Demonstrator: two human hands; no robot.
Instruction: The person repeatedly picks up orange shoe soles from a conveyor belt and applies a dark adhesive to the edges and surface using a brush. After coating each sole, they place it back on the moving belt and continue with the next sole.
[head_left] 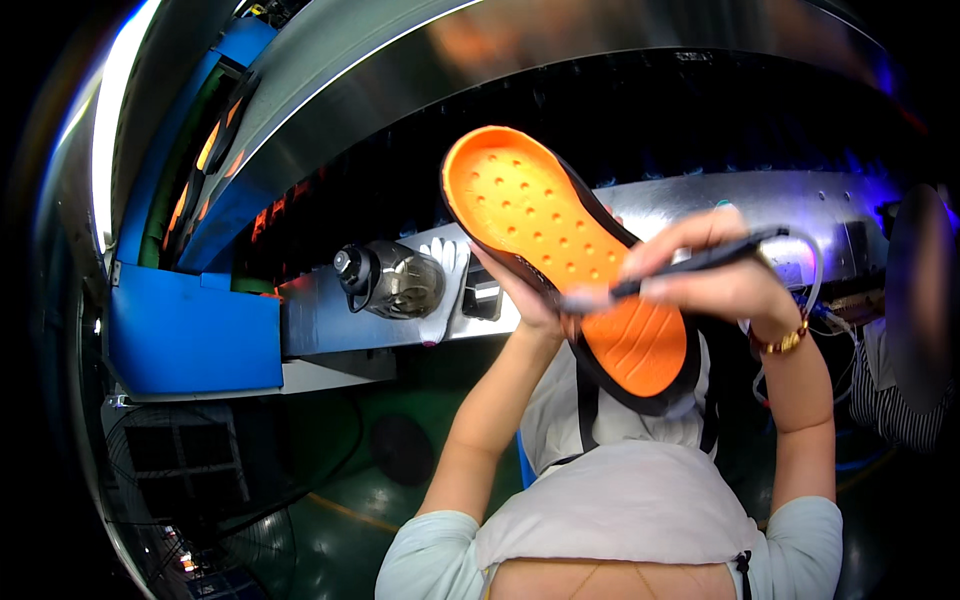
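Note:
A shoe sole (540, 225), orange inside with rows of small dimples and black around its rim, is held slanted above my lap. My left hand (530, 298) grips its left edge from underneath, near the middle. Between the thumb and fingers of my right hand (715, 270) is a slim black pen-shaped tool (735, 250) that runs back toward a pale cord. Its tip, smeared by motion, reaches over the sole's left edge close to my left hand. Whether the tip touches the sole I cannot tell.
On the metal ledge (330, 315) stand a dark translucent bottle (400, 282), a white glove (446, 290) and a phone (484, 298). A blue machine housing (200, 330) is at left, a curved metal hood (400, 75) above. Cables (825, 310) hang at right; a fan (190, 465) stands lower left.

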